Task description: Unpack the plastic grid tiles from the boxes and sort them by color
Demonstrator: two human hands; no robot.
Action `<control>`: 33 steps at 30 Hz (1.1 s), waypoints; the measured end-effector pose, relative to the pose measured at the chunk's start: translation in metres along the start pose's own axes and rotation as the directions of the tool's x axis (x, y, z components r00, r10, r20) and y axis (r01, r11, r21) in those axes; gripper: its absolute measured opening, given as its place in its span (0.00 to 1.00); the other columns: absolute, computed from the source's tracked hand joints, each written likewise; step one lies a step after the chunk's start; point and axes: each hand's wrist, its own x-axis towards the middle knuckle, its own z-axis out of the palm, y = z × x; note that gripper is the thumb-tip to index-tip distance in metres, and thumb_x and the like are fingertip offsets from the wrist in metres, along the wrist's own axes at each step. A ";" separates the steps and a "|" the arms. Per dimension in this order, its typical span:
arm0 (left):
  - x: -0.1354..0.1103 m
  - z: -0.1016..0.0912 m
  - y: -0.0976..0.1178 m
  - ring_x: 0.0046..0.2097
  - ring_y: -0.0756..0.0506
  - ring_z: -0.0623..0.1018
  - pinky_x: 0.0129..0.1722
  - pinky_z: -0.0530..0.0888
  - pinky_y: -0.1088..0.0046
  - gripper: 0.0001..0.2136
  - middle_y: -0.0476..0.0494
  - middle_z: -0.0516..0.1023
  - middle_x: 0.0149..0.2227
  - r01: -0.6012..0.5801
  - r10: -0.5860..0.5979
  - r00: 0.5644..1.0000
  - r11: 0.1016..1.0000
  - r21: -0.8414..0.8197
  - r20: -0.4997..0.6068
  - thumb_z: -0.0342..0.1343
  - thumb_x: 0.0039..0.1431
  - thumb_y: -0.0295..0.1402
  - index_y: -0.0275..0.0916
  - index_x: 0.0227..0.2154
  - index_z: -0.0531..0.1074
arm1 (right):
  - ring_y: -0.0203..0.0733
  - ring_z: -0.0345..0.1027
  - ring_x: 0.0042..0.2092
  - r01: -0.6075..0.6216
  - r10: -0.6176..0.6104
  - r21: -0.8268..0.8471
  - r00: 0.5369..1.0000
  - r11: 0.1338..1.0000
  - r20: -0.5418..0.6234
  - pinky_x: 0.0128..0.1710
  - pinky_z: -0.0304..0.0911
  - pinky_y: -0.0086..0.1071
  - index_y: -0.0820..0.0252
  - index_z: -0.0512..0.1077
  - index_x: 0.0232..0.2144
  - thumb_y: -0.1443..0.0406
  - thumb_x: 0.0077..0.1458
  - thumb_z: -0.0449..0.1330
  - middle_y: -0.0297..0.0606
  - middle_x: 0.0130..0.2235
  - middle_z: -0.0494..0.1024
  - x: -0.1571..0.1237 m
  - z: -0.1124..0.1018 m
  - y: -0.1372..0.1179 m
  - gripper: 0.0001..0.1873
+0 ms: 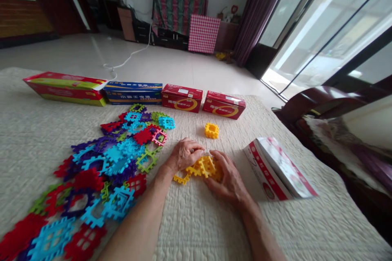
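Observation:
Several yellow interlocking building pieces [206,166] lie bunched between my two hands on the quilted cover. My left hand [185,155] is closed at the pieces' upper left edge, with its thumb and curled fingers on them. From the other side, my right hand [228,177] has its thumb and fingers wrapped round the right end of the bunch, partly hiding it. A flat yellow frame piece [181,178] sticks out below my left wrist. Just beyond my hands stands a small yellow cube [211,130] made of joined pieces.
A heap of blue, red, purple and green pieces [118,157] spreads along the left. Behind it stand a red-and-green box [67,87], a blue box [133,93] and two red boxes [181,98]. A white-and-red carton [275,171] sits right of my right hand.

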 end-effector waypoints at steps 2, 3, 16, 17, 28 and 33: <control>0.000 -0.001 0.001 0.41 0.45 0.78 0.49 0.72 0.68 0.08 0.50 0.83 0.34 -0.009 0.009 1.000 1.000 -0.015 -0.013 0.56 0.53 0.31 0.49 0.30 0.81 | 0.53 0.61 0.57 0.005 -0.005 -0.014 1.000 1.000 0.002 0.56 0.60 0.49 0.51 0.57 0.58 0.64 0.45 0.64 0.45 0.58 0.64 0.000 0.000 -0.001 0.38; 0.000 -0.001 0.001 0.41 0.44 0.78 0.48 0.72 0.68 0.08 0.49 0.83 0.34 -0.015 0.015 1.000 1.000 -0.017 -0.013 0.57 0.53 0.31 0.49 0.31 0.81 | 0.54 0.61 0.57 0.007 -0.007 -0.021 1.000 1.000 0.002 0.56 0.60 0.49 0.51 0.57 0.58 0.64 0.45 0.64 0.45 0.57 0.64 0.000 -0.001 -0.002 0.38; 0.001 -0.001 0.001 0.34 0.45 0.78 0.39 0.72 0.70 0.08 0.46 0.82 0.30 -0.060 0.060 0.998 0.994 -0.091 -0.005 0.58 0.51 0.31 0.47 0.32 0.82 | 0.53 0.60 0.56 -0.007 0.008 -0.019 0.999 1.000 0.037 0.56 0.58 0.49 0.52 0.57 0.58 0.63 0.45 0.65 0.44 0.56 0.65 -0.001 -0.007 -0.004 0.38; 0.001 0.000 0.002 0.35 0.44 0.78 0.39 0.72 0.70 0.09 0.46 0.82 0.30 -0.052 0.052 0.999 0.995 -0.090 -0.002 0.58 0.51 0.31 0.46 0.32 0.82 | 0.54 0.60 0.56 -0.018 0.019 -0.036 0.999 0.999 0.038 0.56 0.58 0.50 0.52 0.57 0.58 0.63 0.45 0.66 0.45 0.56 0.64 -0.002 -0.009 -0.003 0.39; -0.001 0.004 0.001 0.53 0.42 0.74 0.59 0.63 0.63 0.10 0.48 0.82 0.42 -0.023 0.014 0.984 0.999 0.047 0.179 0.60 0.51 0.36 0.50 0.37 0.81 | 0.47 0.69 0.49 -0.164 0.170 0.196 0.985 0.967 -0.012 0.49 0.66 0.42 0.56 0.63 0.55 0.59 0.49 0.62 0.43 0.49 0.72 -0.001 -0.026 0.016 0.30; 0.000 0.004 0.002 0.53 0.39 0.74 0.58 0.63 0.61 0.09 0.48 0.82 0.39 -0.027 0.023 0.985 0.999 0.017 0.170 0.60 0.49 0.34 0.48 0.34 0.82 | 0.47 0.70 0.48 -0.094 0.116 0.119 0.975 0.988 -0.189 0.46 0.68 0.39 0.58 0.63 0.54 0.59 0.52 0.60 0.45 0.50 0.72 -0.002 -0.013 0.026 0.27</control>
